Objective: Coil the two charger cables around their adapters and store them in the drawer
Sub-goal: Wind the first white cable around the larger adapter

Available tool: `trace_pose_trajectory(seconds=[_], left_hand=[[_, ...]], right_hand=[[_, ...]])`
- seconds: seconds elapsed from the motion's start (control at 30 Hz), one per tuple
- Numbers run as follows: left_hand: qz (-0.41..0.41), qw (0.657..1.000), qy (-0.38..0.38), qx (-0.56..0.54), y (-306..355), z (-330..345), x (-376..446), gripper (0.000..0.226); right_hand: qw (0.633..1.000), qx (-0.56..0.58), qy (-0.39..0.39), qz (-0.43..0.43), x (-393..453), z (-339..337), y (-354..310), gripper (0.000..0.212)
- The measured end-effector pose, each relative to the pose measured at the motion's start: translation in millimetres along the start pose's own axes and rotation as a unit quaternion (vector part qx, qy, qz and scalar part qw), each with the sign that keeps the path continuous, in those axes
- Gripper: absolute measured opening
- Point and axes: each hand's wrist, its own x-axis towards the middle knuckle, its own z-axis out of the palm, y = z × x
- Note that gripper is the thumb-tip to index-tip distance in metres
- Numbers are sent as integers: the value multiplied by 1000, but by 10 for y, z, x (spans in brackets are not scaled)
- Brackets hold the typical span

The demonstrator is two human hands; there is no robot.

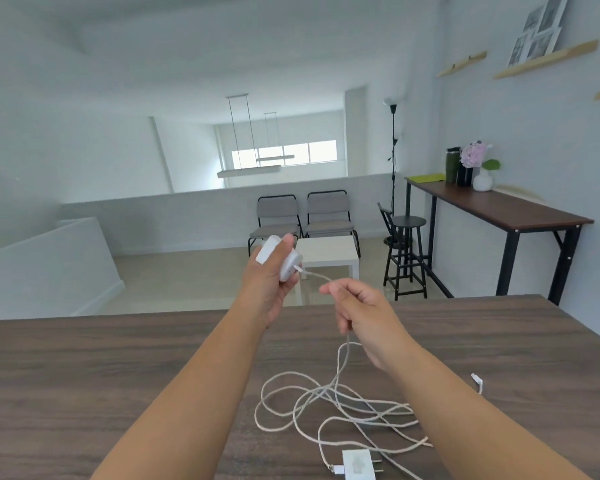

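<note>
From the head view, my left hand (270,271) grips a white adapter (280,258) in the air. Just right of it, my right hand (362,315) pinches its cable (317,276) (fingers curled). Below both hands, loose cable loops (326,403) and the second adapter (358,465) lie on the table (101,375).
</note>
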Motion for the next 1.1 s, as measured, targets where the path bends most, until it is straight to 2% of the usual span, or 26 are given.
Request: trace_pose_trajectory(seconds=[0.13,0.23,0.33,0.43,0.53,0.63,0.7,0.8,0.87,0.97,1.1], left_hand=[[-28,999,5,-24,-64,-10,-75,34],[-51,992,-34,-113,-129,-2,-163,27],[-42,992,-57,-103,-225,-9,-216,26],[-24,998,-38,-44,-304,-50,-232,33],[-20,996,-34,76,-349,-145,-267,31],[10,970,-79,231,-432,-252,-312,38],[27,942,-111,315,-478,-267,-347,33],[37,923,-89,373,-491,-250,-337,29],[13,947,-57,316,-481,-241,-320,32],[-47,990,-33,129,-431,-204,-327,29],[-81,995,-10,-62,-347,-214,-304,37]], right_hand=[[999,46,15,-4,2,16,-137,21],[996,58,74,0,8,-25,-119,21],[988,-2,152,7,26,-83,-15,19],[984,-9,179,10,6,-120,65,18],[983,-6,185,6,16,-174,-4,17],[984,-83,153,-30,61,-211,-191,17],[979,-160,123,-42,95,-199,-253,19],[964,-237,108,-53,86,-131,-239,26],[962,-247,102,-58,37,-81,-212,33],[973,-221,59,-42,-63,-34,-147,39],[987,-157,-24,5,-203,4,50,39]])
